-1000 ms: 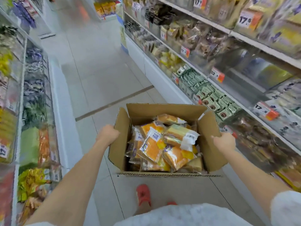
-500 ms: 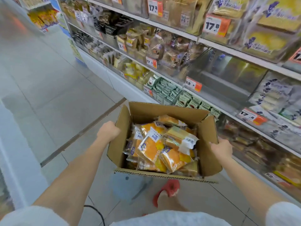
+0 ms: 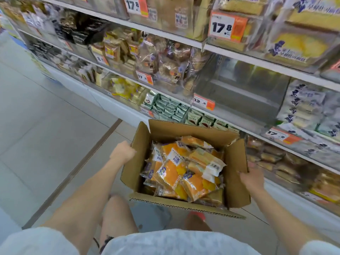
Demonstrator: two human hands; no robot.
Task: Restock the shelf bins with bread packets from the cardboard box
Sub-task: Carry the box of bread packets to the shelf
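Far left is tiled aisle floor (image 3: 46, 126), nothing on it in reach. Left hand (image 3: 122, 153) grips the left flap of the cardboard box (image 3: 237, 173), fingers curled over the flap edge near its top corner. The box is carried in the air in front of the person, above the legs and a red shoe (image 3: 197, 216), flaps standing up, top open. Inside it, bread packets (image 3: 185, 172) are heaped loose to about the rim: orange and yellow film wrappers with white labels, lying at all angles. Right hand (image 3: 253, 178) holds the right side of the box, fingers wrapped around the right flap; the fingertips are hidden behind the cardboard. To the right of the box run the shelves, with an empty clear bin (image 3: 244, 92) just above and beyond the box, behind the 12.8 price tag (image 3: 204, 103), likely the restock target. Handling guess: packets are light, soft and squashable, film slick and crinkly, so pinch each by the sealed end or cup it gently around the middle, don't squeeze. The box looks stiff enough, but the flaps can bend under load; support under the base would be safer.
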